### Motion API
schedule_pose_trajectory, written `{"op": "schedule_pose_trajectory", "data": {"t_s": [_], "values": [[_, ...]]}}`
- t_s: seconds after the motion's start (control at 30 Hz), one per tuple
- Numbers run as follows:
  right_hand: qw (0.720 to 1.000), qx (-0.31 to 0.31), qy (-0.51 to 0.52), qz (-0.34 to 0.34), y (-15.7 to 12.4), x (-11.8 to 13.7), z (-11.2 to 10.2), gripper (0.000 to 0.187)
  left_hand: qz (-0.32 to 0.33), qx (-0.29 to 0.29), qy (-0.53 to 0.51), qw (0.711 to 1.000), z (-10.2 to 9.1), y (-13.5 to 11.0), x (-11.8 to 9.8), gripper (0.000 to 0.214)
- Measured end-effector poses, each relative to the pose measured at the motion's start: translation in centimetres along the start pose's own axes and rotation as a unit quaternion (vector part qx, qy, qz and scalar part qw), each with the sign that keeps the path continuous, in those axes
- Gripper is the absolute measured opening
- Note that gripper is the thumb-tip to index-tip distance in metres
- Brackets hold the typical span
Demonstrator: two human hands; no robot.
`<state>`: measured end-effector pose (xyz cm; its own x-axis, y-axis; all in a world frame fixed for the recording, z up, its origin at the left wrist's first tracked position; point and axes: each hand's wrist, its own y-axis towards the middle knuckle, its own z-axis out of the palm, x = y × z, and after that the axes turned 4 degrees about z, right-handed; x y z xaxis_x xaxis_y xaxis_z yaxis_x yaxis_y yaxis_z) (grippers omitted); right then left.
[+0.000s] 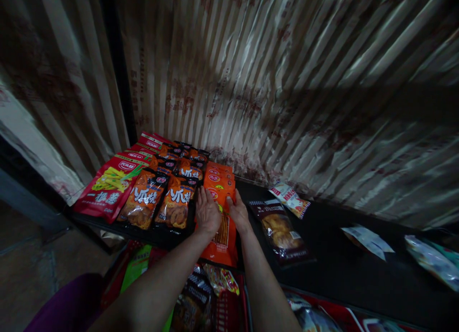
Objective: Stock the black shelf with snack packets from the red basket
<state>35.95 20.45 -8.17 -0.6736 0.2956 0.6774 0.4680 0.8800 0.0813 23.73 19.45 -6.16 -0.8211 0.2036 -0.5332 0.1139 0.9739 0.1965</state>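
Head view: on the black shelf (337, 277), overlapping orange packets (224, 228) sit between the left hand (208, 211), fingers extended, and right hand (239, 213), its grip unclear. They seem light, soft, slippery; side edges suit holding.

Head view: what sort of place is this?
Probably a small shop or storeroom: red packets and bright orange packets sit grouped by kind on a black shelf, with more snack bags below its front edge.
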Motion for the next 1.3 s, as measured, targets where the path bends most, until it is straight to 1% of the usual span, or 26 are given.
{"op": "schedule_pose_trajectory", "data": {"t_s": [0.07, 0.1, 0.17, 0.2, 0.23, 0.3, 0.37, 0.43, 0.53, 0.67, 0.9, 0.97, 1.13, 1.3], "values": [[0.999, -0.012, -0.040, 0.005, -0.3, 0.9, -0.4, 0.066, 0.012, -0.004, 0.012, 1.000, 0.3, 0.0, 0.1, 0.054], [0.997, -0.025, -0.072, -0.005, -0.5, 1.4, -0.6, 0.065, 0.021, -0.005, 0.016, 1.000, 0.4, -0.1, 0.1, 0.054], [0.987, -0.045, -0.143, -0.050, -0.7, 2.6, -1.1, 0.060, 0.041, -0.004, 0.024, 0.999, 0.5, -0.1, 0.1, 0.054], [0.981, -0.044, -0.173, -0.075, -0.7, 3.2, -1.2, 0.057, 0.050, -0.002, 0.027, 0.998, 0.5, -0.1, 0.1, 0.053], [0.975, -0.034, -0.196, -0.099, -0.7, 3.7, -1.3, 0.055, 0.055, 0.003, 0.031, 0.998, 0.4, -0.1, 0.0, 0.053], [0.966, 0.005, -0.219, -0.140, -0.2, 4.7, -1.2, 0.051, 0.059, 0.014, 0.036, 0.998, 0.3, -0.1, -0.1, 0.053], [0.959, 0.048, -0.228, -0.159, 0.6, 5.4, -0.7, 0.050, 0.058, 0.027, 0.038, 0.997, 0.3, -0.1, -0.2, 0.054], [0.956, 0.075, -0.239, -0.152, 1.7, 5.7, -0.2, 0.051, 0.055, 0.037, 0.039, 0.997, 0.3, 0.0, -0.3, 0.055], [0.952, 0.093, -0.262, -0.127, 3.1, 5.9, 0.5, 0.051, 0.050, 0.046, 0.045, 0.997, 0.4, 0.1, -0.4, 0.057], [0.946, 0.119, -0.283, -0.100, 4.5, 6.3, 0.9, 0.053, 0.040, 0.060, 0.057, 0.996, 0.6, 0.3, -0.4, 0.058], [0.940, 0.172, -0.289, -0.054, 6.7, 7.1, 1.7, 0.060, 0.035, 0.086, 0.095, 0.991, 0.4, 0.4, -0.5, 0.057], [0.940, 0.176, -0.289, -0.049, 7.3, 7.2, 2.2, 0.062, 0.046, 0.086, 0.104, 0.990, 0.5, 0.3, -0.4, 0.056], [0.938, 0.171, -0.299, -0.029, 8.4, 7.6, 3.1, 0.067, 0.062, 0.052, 0.095, 0.992, 1.0, 0.1, -0.1, 0.059], [0.939, 0.179, -0.295, -0.004, 8.6, 7.8, 3.5, 0.067, 0.072, 0.061, 0.085, 0.992, 1.0, 0.1, 0.0, 0.060]]}}
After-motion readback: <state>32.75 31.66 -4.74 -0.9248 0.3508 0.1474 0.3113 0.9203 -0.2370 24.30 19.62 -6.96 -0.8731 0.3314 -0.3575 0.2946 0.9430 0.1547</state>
